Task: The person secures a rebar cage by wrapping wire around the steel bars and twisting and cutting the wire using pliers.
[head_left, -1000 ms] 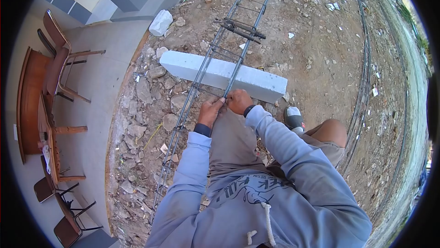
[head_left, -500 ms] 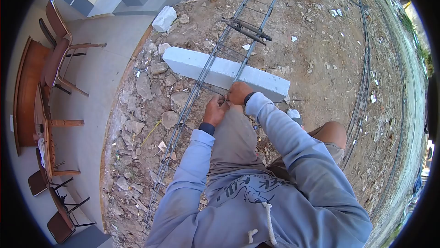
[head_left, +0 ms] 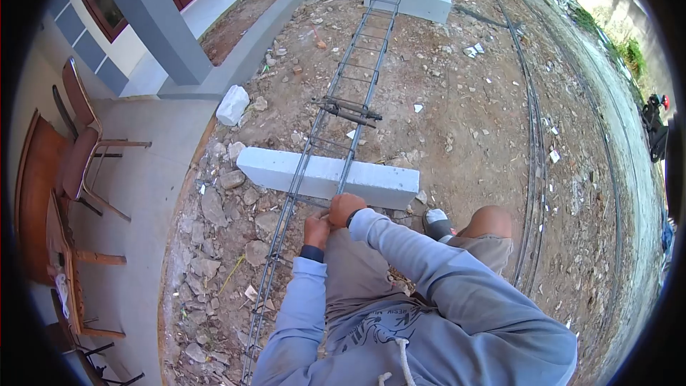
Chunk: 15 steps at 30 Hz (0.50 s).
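Observation:
A long rebar cage (head_left: 364, 64) of thin bars and cross ties runs away from me, resting across a white block (head_left: 371, 180). Just on the near side of that block my two hands meet at the cage's right-hand bar. My right hand (head_left: 346, 209) is closed where the bar runs in under its fingers. Against it, from the lower left, my left hand (head_left: 316, 232) is pinched closed, its fingertips touching the right ones. What lies between the fingertips is too small and hidden to make out. Both hands are above my bent knee.
Farther off, a second white block (head_left: 409, 3) supports the cage. Dark tools (head_left: 348, 111) lie across it. Long bars (head_left: 532, 136) stretch along the ground at right. Rubble (head_left: 214, 207) covers the left, beside a tiled floor with chairs (head_left: 75, 143). A white stone (head_left: 232, 105) sits near its edge.
The view has tilted up, so the cage and blocks sit lower and more of the far ground shows. My hands remain together by the near block, the right one now partly over the left fingertips.

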Available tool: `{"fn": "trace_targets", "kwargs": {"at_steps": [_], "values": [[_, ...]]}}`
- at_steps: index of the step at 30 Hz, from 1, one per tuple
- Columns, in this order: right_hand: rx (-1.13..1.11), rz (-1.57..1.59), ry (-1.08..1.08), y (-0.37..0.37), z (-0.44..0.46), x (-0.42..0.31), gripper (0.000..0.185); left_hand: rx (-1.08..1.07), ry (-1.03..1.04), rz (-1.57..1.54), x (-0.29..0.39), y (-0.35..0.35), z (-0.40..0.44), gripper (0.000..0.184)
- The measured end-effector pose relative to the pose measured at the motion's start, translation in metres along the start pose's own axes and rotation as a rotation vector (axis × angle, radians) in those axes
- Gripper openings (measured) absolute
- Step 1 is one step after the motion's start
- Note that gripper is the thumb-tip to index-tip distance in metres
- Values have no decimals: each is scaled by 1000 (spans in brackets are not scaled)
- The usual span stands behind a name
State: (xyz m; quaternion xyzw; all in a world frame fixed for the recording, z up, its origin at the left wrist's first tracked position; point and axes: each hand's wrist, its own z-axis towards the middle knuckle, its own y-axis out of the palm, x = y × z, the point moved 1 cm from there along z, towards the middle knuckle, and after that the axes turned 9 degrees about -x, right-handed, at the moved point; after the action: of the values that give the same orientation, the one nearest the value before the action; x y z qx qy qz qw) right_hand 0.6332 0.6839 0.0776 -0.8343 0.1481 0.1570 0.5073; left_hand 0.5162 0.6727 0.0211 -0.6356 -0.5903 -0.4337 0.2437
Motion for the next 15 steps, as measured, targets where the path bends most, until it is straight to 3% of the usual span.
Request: {"fn": "trace_targets", "kwargs": {"at_steps": [8,12,15], "values": [[-180,-43,52,-22,3,-23,36,77,123,-166,-7,-13,6,20],[-129,-74,-9,-15,8,-20,35,84,119,-26,-33,-29,37,21],[-70,-53,-22,-7,7,-12,33,71,32,-154,-8,-18,22,13]]}}
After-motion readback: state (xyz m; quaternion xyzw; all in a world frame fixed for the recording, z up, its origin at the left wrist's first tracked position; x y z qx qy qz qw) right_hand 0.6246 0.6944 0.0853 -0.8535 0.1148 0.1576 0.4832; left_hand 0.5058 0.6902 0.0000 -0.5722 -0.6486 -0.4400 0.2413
